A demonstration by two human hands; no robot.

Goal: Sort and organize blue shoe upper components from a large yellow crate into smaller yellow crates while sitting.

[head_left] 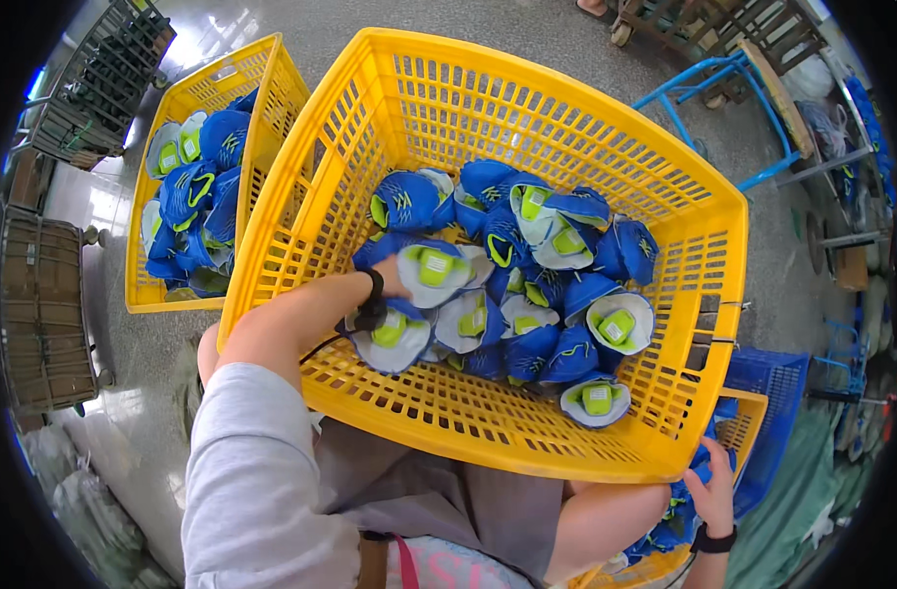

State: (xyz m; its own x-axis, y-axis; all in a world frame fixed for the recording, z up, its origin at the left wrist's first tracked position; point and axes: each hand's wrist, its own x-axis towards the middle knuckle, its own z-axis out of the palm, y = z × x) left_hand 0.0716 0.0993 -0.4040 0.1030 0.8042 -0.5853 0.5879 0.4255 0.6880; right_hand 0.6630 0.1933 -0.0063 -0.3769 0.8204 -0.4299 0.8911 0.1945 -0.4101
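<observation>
A large yellow plastic basket [556,79] is tilted across my lap. Inside lies a loose heap of blue shoe uppers [409,201] with white linings and lime-green tongues. My left hand [394,279] reaches in over the left side, closed on one shoe upper [432,272] whose pale lining faces up; its fingertips are partly hidden. My right hand [715,483] is at the basket's near right corner, thumb and fingers curved about the edge. Below that hand, more blue uppers [676,510] show in a lower yellow basket [753,417].
A second yellow basket [272,83] of blue uppers stands on the floor at left. Wire cage carts [46,304] line the far left. A blue-framed trolley [753,79] is at the back right, and a blue crate [774,393] sits by my right hand.
</observation>
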